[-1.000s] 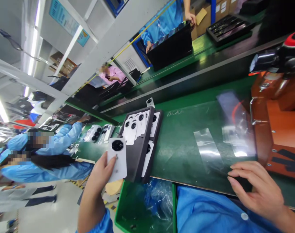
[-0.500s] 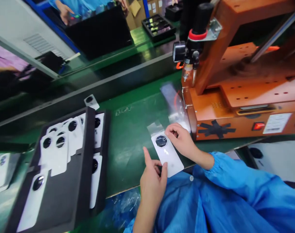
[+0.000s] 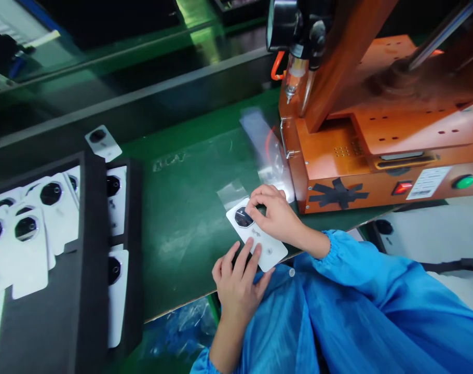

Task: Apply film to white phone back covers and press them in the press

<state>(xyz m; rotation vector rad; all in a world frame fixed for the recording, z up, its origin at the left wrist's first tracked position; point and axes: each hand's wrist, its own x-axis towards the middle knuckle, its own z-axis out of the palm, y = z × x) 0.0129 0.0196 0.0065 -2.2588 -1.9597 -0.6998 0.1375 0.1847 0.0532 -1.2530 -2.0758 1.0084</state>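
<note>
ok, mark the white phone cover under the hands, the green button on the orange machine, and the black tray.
white phone cover [image 3: 273, 254]: head view, bare lower end of the back.
green button [image 3: 464, 182]: head view, button dome.
black tray [image 3: 89, 291]: head view, the tray's dark divider wall.

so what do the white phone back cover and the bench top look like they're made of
White phone back cover: likely plastic or coated glass, smooth matte white, thin and rigid under both hands. Bench top: looks like a green rubbery mat, semi-gloss, scuffed, with soft light reflections.
</note>
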